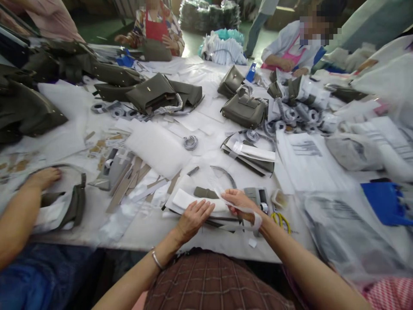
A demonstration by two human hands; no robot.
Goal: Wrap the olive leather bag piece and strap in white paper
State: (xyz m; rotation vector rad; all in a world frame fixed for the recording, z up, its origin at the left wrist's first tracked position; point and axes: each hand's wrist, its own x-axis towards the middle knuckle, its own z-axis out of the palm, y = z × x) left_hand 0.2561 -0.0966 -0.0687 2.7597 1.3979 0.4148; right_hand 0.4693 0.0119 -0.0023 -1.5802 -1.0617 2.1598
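At the far left, about nine o'clock from my work, a co-worker's hand [43, 177] rests at an olive shoulder bag [77, 202] lying on the desk [135, 237]. Nearer me, at ten o'clock, lies a loose heap of grey-brown strips [129, 178]. At eleven, farther off, olive handbags [148, 92] lie close together, and a white foam sheet [158, 148] lies between them and me. A coil of grey strapping [190, 142] sits between eleven and twelve.

In the middle, straight in front of my body, is the olive handbag [206, 192] I am handling, lying on the desk and mostly covered by white padding [183, 199]. My left hand [196, 215] lies on that padding, fingers stretched out and close together; I wear a silver bracelet [157, 259] on that wrist. My right hand [238, 199], just beside it at the padding's right end, has its thumb and fingers pinched on a translucent strip [257, 221], which loops over my wrist.

At one o'clock another padded bag [248, 157] lies apart from mine. Yellow-handled scissors [282, 221] rest at three, and printed plastic sleeves [303, 159] spread out at two.
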